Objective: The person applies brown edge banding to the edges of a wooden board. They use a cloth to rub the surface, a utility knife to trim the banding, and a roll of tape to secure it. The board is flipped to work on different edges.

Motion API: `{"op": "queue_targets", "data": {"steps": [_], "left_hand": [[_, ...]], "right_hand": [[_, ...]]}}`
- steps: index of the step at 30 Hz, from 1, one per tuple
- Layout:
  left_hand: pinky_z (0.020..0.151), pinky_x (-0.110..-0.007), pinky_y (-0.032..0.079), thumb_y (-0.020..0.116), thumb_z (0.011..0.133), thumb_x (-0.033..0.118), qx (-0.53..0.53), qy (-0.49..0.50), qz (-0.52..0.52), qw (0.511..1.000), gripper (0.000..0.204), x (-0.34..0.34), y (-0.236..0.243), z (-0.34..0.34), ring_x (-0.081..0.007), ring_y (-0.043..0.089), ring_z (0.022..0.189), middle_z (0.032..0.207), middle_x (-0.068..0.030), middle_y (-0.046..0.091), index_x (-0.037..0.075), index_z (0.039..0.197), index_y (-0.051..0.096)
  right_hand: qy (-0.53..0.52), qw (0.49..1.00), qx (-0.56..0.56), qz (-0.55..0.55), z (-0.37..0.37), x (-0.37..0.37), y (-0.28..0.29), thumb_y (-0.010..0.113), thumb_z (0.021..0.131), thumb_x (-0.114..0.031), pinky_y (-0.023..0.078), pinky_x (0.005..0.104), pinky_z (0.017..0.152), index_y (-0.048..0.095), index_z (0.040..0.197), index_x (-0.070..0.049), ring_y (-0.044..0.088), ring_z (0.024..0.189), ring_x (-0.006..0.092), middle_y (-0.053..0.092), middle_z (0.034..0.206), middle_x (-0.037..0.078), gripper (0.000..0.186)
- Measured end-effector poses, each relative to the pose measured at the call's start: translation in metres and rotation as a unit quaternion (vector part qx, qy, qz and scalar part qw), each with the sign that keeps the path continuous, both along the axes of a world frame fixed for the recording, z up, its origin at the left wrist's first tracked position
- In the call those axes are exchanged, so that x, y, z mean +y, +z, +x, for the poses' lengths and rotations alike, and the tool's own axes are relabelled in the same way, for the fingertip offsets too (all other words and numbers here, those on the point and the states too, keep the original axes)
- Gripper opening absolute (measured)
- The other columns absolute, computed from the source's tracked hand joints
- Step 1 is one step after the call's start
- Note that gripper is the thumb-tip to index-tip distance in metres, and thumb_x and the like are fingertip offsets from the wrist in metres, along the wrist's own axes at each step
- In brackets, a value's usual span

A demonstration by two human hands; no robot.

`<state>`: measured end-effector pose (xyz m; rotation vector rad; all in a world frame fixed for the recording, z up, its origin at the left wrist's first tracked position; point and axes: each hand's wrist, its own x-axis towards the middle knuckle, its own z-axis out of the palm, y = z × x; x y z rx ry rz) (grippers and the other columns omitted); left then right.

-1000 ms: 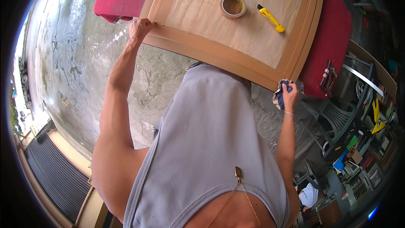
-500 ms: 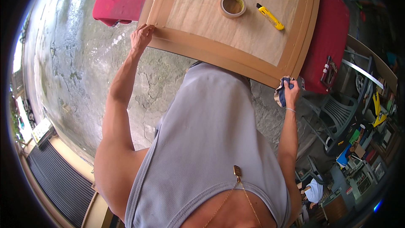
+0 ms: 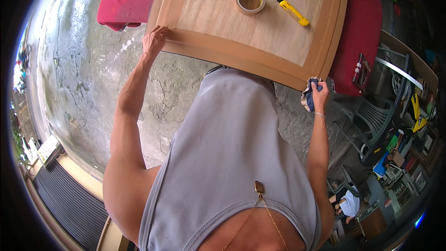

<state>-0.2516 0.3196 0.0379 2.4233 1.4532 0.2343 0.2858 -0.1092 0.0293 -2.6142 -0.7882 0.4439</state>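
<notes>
With the left hand [image 3: 154,39] flat, fingers spread, on the wooden panel [image 3: 241,23]'s near-left edge, I'd brace there while the right hand [image 3: 319,94], fingers clamped on the blue cloth [image 3: 307,98], wipes the near-right corner.

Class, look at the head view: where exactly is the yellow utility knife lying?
The yellow utility knife lies on the wooden panel, upper right of the head view, just right of the roll of tape.

One wooden panel [image 3: 260,28], one tape roll [image 3: 250,1], one yellow utility knife [image 3: 293,11] — and one cloth [image 3: 307,96].
</notes>
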Motion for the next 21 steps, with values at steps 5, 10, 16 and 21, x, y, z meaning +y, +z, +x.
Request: {"op": "queue_targets", "data": {"steps": [5, 10, 16, 21], "left_hand": [[0.068, -0.039, 0.052, 0.059, 0.089, 0.023, 0.002, -0.001, -0.005, 1.0, 0.014, -0.013, 0.001, 0.021, -0.0276, 0.067, 0.086, 0.095, -0.0015, 0.068, 0.017, 0.097, 0.069], [0.068, -0.039, 0.052, 0.06, 0.088, 0.023, -0.004, -0.019, -0.028, 0.999, 0.013, -0.028, -0.001, 0.044, -0.0258, 0.067, 0.085, 0.095, -0.001, 0.068, 0.016, 0.096, 0.069], [0.067, -0.039, 0.051, 0.061, 0.087, 0.022, -0.014, -0.018, -0.025, 0.999, 0.012, -0.056, -0.002, 0.081, -0.0261, 0.067, 0.082, 0.09, -0.0012, 0.067, 0.016, 0.093, 0.069], [0.068, -0.039, 0.051, 0.06, 0.086, 0.022, -0.026, -0.021, -0.019, 0.999, 0.012, -0.084, -0.003, 0.121, -0.0267, 0.067, 0.081, 0.089, -0.0018, 0.067, 0.015, 0.091, 0.07]], "right_hand": [[0.026, 0.998, -0.038, 0.032, -0.005, 0.003, 0.004, 0.078, 0.079, -0.025, 0.049, 0.0393, 0.075, 0.063, 0.087, -0.003, 0.065, 0.081, 0.0321, 0.067, 0.084, 0.016, 0.028], [0.025, 0.998, -0.033, 0.037, -0.005, 0.003, 0.003, 0.078, 0.079, -0.024, 0.049, 0.0388, 0.074, 0.063, 0.087, -0.003, 0.065, 0.08, 0.0308, 0.068, 0.084, 0.015, 0.027], [0.046, 0.997, -0.05, 0.047, -0.007, 0.004, 0.009, 0.08, 0.076, -0.028, 0.049, 0.0435, 0.074, 0.064, 0.086, -0.006, 0.065, 0.083, 0.035, 0.068, 0.086, 0.014, 0.028], [0.053, 0.996, -0.021, 0.074, -0.004, 0.003, 0.008, 0.08, 0.075, -0.027, 0.047, 0.0447, 0.08, 0.063, 0.085, -0.008, 0.061, 0.09, 0.0354, 0.068, 0.091, 0.011, 0.027]]}}
